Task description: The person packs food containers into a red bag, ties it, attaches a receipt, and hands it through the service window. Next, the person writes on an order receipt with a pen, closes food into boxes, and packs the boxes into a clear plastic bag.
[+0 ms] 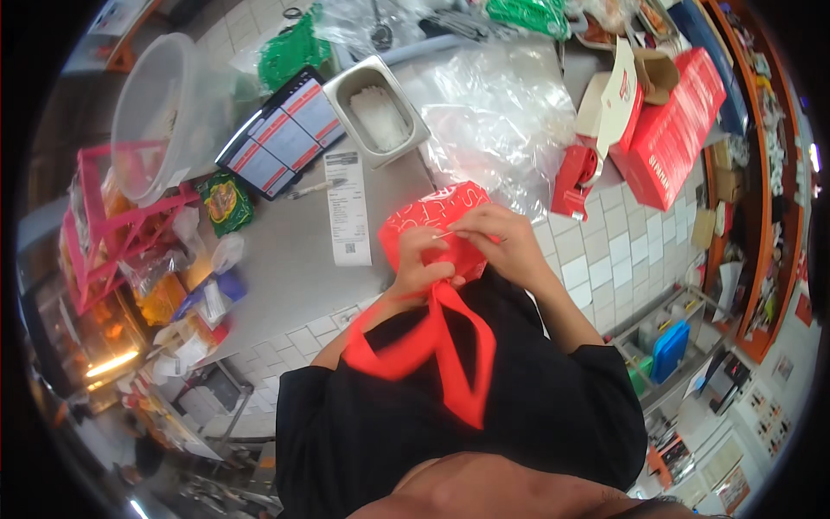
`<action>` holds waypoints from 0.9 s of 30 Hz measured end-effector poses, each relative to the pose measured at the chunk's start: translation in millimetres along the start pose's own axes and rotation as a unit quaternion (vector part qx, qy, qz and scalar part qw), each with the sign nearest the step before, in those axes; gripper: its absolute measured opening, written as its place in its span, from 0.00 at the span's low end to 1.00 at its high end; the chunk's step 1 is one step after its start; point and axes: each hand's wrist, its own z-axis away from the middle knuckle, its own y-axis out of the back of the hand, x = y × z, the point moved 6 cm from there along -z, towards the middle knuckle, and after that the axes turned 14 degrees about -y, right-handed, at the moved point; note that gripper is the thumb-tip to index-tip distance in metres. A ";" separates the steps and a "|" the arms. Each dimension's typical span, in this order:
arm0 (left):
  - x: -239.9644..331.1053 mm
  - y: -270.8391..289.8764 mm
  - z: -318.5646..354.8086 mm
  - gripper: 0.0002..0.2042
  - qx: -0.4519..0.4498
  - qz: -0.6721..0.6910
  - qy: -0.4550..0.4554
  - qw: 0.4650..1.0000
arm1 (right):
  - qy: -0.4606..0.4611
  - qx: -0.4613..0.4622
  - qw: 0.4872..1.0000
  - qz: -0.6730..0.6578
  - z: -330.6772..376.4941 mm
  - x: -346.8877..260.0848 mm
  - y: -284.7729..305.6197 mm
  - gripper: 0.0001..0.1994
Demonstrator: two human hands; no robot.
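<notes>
Our left fingers [420,248] curl closed on the neck of a red bag [399,227], which bulges just beyond them; our right fingers [477,220] pinch a thin pale strip [444,233]. Left of both lies a receipt [349,212].

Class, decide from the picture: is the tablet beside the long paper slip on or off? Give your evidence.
On. The tablet is lit up: its screen shows bright pale panels with red bands.
</notes>
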 end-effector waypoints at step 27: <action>-37.6 8.9 1.1 0.17 -0.321 0.118 0.594 0.728 | 0.129 -0.287 0.949 -0.036 12.0 21.1 -24.7 0.14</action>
